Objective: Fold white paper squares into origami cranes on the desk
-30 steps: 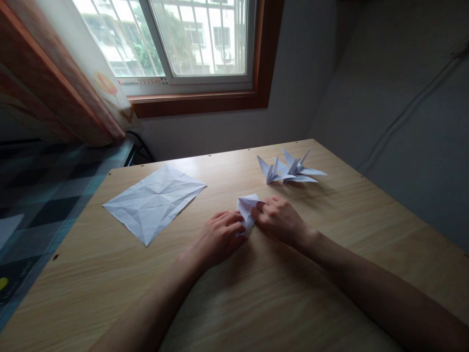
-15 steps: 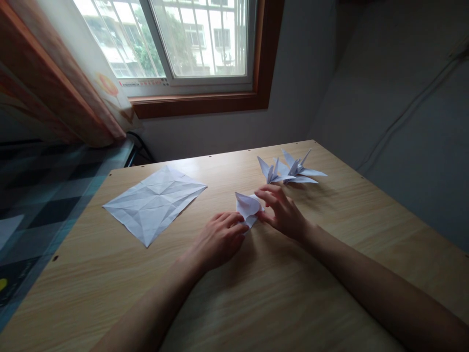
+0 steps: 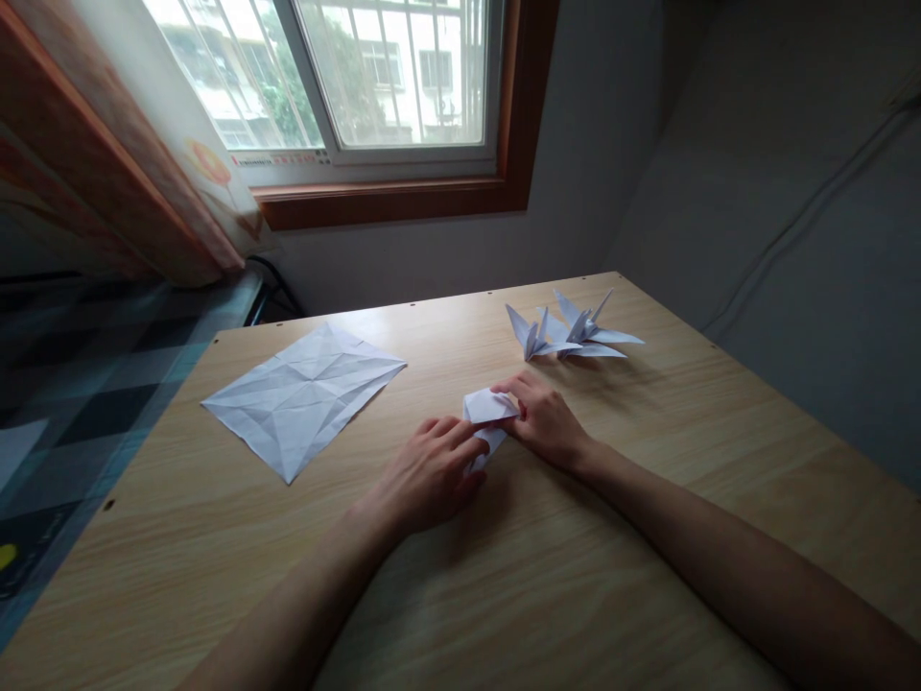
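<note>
A small piece of folded white paper [image 3: 487, 407] lies on the wooden table between my hands. My left hand [image 3: 442, 470] rests at its near left side, fingers closed over the lower part of the paper. At the upper right edge, my right hand [image 3: 539, 420] pinches the paper between thumb and fingers. The paper's top part is bent over toward me in a flap. Fingers hide its lower left portion.
A creased, unfolded square sheet of white paper [image 3: 306, 398] lies on the table's left part. Several folded paper cranes [image 3: 568, 331] stand together beyond my right hand. The wooden table [image 3: 648, 557] has its far edge before a wall and window. A bed with checked cloth [image 3: 107, 413] adjoins at left.
The paper's raised top point has been folded down toward me. My right hand has moved slightly left and its fingers have closed on the paper's edge. My left hand stays nearly in place.
</note>
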Tool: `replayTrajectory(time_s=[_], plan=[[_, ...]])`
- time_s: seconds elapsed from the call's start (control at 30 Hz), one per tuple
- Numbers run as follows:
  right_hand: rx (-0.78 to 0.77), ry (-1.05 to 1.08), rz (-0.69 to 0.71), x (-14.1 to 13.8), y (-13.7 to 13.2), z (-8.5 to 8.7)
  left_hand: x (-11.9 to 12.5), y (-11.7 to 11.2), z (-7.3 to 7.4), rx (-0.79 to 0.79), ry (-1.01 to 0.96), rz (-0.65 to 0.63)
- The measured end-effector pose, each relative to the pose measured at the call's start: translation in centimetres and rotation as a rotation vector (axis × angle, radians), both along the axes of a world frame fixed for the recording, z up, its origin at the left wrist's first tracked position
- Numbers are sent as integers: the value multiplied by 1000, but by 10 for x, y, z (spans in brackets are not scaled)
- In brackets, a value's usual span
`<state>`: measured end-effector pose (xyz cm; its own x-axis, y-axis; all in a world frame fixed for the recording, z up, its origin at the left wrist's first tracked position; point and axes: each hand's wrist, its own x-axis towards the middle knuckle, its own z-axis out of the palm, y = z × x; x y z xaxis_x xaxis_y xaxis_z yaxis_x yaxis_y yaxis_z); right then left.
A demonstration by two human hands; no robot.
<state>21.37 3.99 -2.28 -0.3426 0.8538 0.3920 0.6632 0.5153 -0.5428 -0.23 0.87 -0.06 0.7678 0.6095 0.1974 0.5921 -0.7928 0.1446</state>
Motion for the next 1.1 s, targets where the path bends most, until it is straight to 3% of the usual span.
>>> replayTrajectory(time_s=[0.13, 0.23, 0.3, 0.43, 0.67, 0.93, 1.1], plan=[[195, 31, 53, 0, -5, -1, -1, -1, 1, 23, 12, -28], [248, 45, 63, 0, -6, -3, -4, 0, -4, 28, -88, -64], [196, 77, 101, 0, -5, -4, -6, 2, -9, 60, -249, -17], [66, 158, 161, 0, -7, -5, -9, 8, -15, 124, -505, 215], [-195, 285, 150, -4, -17, 4, -8, 10, -7, -137, -454, 226], [-206, 266, 94, -18, -17, 10, -9, 11, -7, -297, -485, 390], [-239, 241, 155, -13, -18, 5, -9, 9, -4, -358, -573, 440]])
